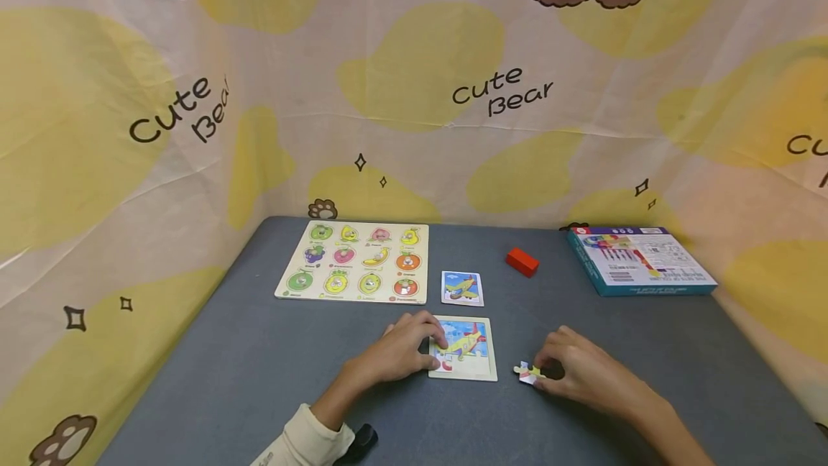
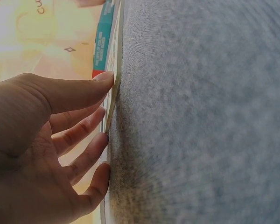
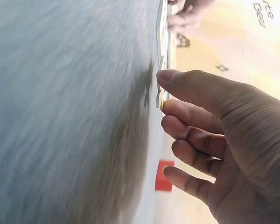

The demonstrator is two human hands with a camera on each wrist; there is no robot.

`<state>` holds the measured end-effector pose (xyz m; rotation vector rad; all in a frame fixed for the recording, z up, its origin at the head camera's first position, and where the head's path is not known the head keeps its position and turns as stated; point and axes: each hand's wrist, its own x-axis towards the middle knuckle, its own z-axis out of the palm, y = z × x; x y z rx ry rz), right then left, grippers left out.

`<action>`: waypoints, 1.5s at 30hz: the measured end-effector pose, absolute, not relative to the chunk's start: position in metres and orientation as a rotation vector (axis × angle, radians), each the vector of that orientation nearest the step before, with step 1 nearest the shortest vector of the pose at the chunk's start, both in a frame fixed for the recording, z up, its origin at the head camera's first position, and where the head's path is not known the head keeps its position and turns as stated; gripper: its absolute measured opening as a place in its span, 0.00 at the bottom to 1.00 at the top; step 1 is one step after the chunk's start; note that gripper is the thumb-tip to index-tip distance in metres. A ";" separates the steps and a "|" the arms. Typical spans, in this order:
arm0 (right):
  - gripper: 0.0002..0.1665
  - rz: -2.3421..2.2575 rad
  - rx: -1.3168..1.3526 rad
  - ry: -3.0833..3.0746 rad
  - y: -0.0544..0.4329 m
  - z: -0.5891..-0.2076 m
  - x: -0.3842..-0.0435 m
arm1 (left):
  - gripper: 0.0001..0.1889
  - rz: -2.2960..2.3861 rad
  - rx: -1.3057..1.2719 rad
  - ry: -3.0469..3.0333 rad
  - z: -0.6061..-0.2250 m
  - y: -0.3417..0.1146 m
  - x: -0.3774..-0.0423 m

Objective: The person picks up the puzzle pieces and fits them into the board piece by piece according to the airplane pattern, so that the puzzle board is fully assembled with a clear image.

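Note:
My left hand rests on the left side of a jigsaw puzzle tray, thumb and fingertips spread apart on its surface and edge. The tray shows a partly assembled yellow airplane picture; its lower right is bare, and the hand hides part of its left side. Right of the tray, my right hand pinches a puzzle piece between thumb and index finger. In the right wrist view that piece appears edge-on, close over the table, with the other fingers loosely bent.
Behind the tray lies a picture card with the same airplane. A fruit puzzle board is at the back left. A red block and a teal-sided box lie at the back right. Printed cloth walls border the grey table.

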<state>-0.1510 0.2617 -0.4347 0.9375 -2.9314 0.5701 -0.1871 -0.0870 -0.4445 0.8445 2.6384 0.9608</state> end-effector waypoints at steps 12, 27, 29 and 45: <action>0.10 0.551 1.012 -3.005 0.215 -0.431 -0.169 | 0.08 0.963 0.862 2.648 -0.446 -0.087 -0.187; 0.10 0.516 1.139 -2.911 0.176 -0.435 -0.181 | 0.08 0.954 0.871 2.660 -0.446 -0.087 -0.189; 0.10 0.514 1.141 -2.914 0.173 -0.435 -0.181 | 0.08 0.953 0.870 2.660 -0.446 -0.087 -0.189; 0.10 0.637 1.119 -3.006 0.168 -0.435 -0.186 | 0.08 0.963 0.860 2.648 -0.446 -0.088 -0.188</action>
